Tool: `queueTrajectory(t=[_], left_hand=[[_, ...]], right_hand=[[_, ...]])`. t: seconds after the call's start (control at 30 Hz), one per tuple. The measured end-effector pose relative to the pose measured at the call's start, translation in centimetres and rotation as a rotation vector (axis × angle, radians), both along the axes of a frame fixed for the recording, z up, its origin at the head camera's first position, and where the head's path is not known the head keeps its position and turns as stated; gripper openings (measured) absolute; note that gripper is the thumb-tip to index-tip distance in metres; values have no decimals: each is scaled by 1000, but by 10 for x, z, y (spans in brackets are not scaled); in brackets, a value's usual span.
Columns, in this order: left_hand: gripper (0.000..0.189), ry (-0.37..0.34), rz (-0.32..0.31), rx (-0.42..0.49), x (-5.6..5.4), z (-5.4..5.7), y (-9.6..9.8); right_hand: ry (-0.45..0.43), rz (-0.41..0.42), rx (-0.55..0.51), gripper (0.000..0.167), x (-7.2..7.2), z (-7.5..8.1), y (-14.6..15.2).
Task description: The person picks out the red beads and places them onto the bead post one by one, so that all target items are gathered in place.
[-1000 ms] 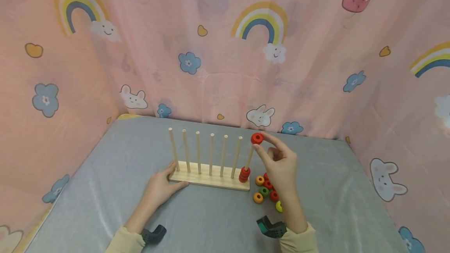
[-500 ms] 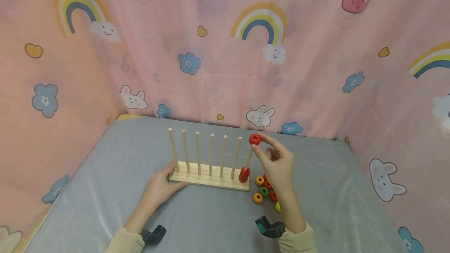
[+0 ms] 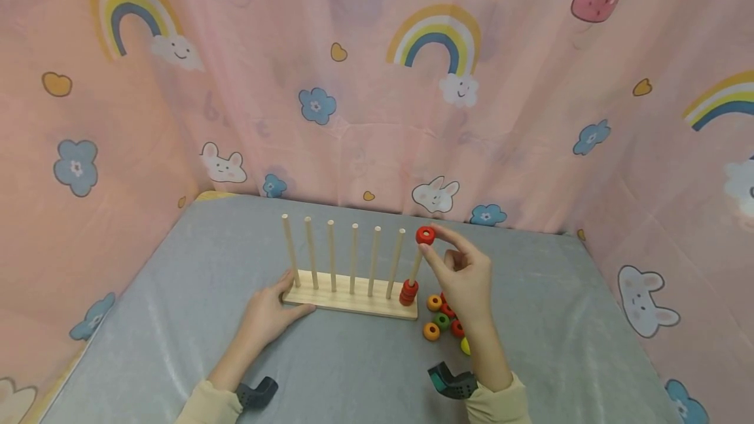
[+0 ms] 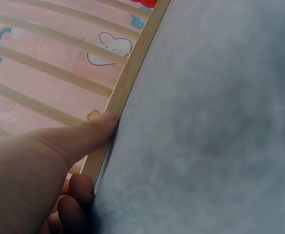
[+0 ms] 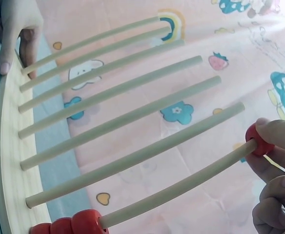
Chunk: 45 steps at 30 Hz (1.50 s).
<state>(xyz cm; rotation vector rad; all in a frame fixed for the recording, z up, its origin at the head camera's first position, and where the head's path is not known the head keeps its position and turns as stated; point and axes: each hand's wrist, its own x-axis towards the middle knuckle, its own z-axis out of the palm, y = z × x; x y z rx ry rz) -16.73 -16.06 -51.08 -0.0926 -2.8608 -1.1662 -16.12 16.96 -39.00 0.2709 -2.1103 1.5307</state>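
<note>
A pale wooden peg board (image 3: pixel 347 301) with a row of several upright rods stands on the table. My left hand (image 3: pixel 265 319) grips its left end, thumb (image 4: pixel 91 131) along the front edge and other fingers curled round the end. Three red beads (image 3: pixel 408 293) are stacked at the foot of the rightmost rod (image 5: pixel 181 187). At the top of that rod my right hand (image 3: pixel 468 273) pinches another red bead (image 5: pixel 259 140) between thumb and fingers. The rod's tip sits in the bead's hole.
Loose beads lie right of the board, partly hidden by my right forearm: orange (image 3: pixel 432 332), green (image 3: pixel 442 321), red (image 3: pixel 457 328) and yellow (image 3: pixel 466 346). A grey cloth (image 3: pixel 353 371) covers the table. A pink patterned curtain (image 3: pixel 377 149) hangs behind and at both sides.
My right hand has shifted slightly left and down with the red bead, bringing it over the rightmost rod's tip, which now shows in its hole. The left hand and board stay put.
</note>
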Motion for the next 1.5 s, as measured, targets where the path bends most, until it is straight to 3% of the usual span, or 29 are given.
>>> queueTrajectory(t=[1.5], left_hand=[[89, 17, -8, 0, -1, -3, 0]], right_hand=[[-28, -10, 46, 37, 0, 0, 4]])
